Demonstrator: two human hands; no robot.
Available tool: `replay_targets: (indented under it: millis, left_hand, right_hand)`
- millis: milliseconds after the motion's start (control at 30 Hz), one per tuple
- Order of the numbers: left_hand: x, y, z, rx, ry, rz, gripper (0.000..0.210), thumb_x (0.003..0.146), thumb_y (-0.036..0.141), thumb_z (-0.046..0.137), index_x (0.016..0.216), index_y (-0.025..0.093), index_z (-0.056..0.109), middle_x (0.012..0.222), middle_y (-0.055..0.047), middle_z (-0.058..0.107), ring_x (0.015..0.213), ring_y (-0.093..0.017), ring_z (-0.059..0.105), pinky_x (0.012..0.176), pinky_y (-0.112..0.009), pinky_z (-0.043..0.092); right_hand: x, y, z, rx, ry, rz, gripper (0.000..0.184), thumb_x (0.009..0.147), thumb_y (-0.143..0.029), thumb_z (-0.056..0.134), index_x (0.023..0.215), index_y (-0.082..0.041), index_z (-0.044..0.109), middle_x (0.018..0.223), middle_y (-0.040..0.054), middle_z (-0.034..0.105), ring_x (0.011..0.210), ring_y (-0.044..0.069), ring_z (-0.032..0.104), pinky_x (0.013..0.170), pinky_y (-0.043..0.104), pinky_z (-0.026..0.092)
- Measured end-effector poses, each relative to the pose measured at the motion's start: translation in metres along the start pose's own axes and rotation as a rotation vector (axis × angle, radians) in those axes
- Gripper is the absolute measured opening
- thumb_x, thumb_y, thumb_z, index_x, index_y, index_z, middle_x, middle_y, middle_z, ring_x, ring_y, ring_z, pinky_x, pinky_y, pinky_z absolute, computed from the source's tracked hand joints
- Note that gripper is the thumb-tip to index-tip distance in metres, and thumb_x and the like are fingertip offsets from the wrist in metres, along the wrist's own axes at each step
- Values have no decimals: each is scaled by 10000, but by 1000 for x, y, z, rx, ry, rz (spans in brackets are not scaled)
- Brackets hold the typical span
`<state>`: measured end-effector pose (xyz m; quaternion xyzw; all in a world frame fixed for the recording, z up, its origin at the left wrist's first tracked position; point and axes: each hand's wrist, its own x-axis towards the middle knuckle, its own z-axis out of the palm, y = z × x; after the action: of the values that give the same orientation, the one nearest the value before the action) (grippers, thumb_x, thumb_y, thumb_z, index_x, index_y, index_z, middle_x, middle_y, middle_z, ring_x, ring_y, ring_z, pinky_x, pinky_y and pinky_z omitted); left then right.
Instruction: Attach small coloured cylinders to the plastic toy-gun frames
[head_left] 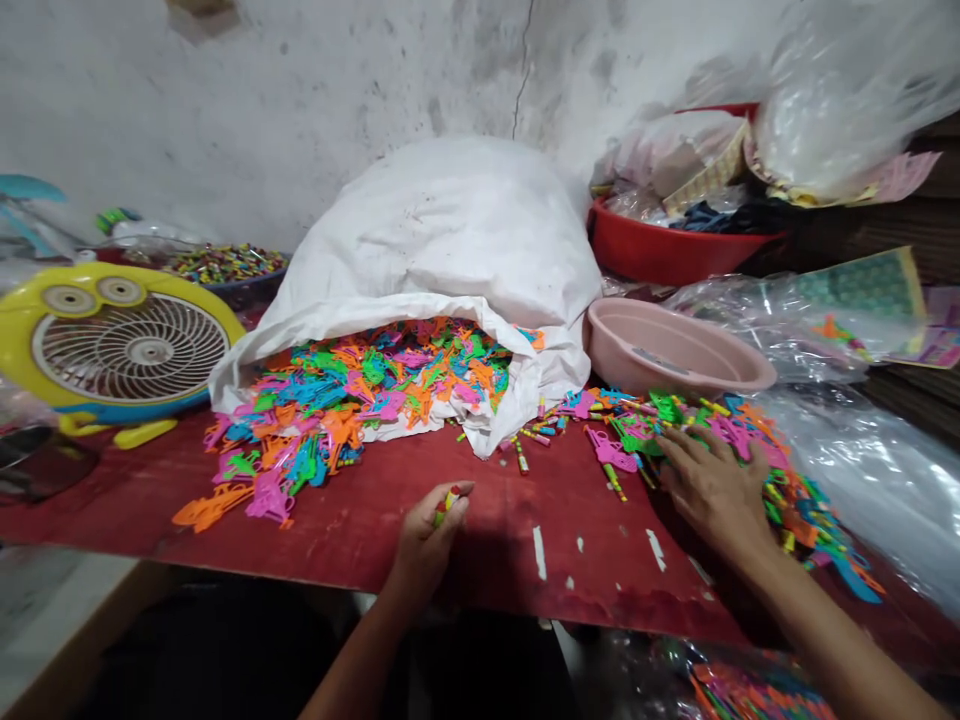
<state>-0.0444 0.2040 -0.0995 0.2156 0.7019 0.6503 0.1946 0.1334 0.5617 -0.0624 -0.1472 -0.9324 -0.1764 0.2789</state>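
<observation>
My left hand (429, 535) is closed around a few small tubes (448, 503) with red, yellow and green wrapping, just above the table's front part. My right hand (716, 490) reaches into a mixed pile (810, 515) of small plastic toy pistols and similar tubes; its fingers are spread over the pieces, and what lies under the palm is hidden. A pink toy pistol (611, 450) lies left of those fingers. From the mouth of a big white sack (450, 230) spill many toy pistols (330, 430) in orange, pink, green and blue.
A yellow cartoon-shaped fan (142, 345) stands at left, a basin of small tubes (232, 265) behind it. To the right are a pink basin (675, 345), a red basin (675, 250) with bags, and clear plastic bags (885, 480). The red tabletop (315, 545) ends close to me.
</observation>
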Motion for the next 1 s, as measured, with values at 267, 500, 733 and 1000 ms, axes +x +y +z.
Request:
replay_targets:
  millis: [267,500,733,1000]
  left_hand:
    - [1,1,1,54,-75,89,333,921,407,509,1118,185,659,996,-51,685,903,-196,602,810,-279,432]
    - [0,9,-1,51,-54,71,367,919,410,505,1182,185,625,956,-54,674,834,-187,583,752,-279,430]
    - [0,6,0,-145,9,12,336,897,469,526,1008,166,620,675,16,517,600,-122,446,573,-227,357]
    - [30,1,-14,-183,56,12,372,870,426,563,1113,155,637,711,6,539,616,-115,460,581,-227,350]
  right_hand:
    - [56,-75,16,198,-138,-177,407,949,-222,375,1325,-185,526,1347,88,554,1252,254,438,1017,414,317]
    - [79,-57,57,-64,-252,4,420,941,-174,317,1312,-131,510,1354,150,542,1201,303,483,1019,555,243]
    - [101,-79,39,21,-198,36,368,904,-166,358,1192,-131,585,1192,169,616,1044,306,559,931,492,358]
    - [196,-179,54,529,-202,-32,413,911,-262,389,1263,-123,557,1211,138,606,1120,244,535,938,347,418]
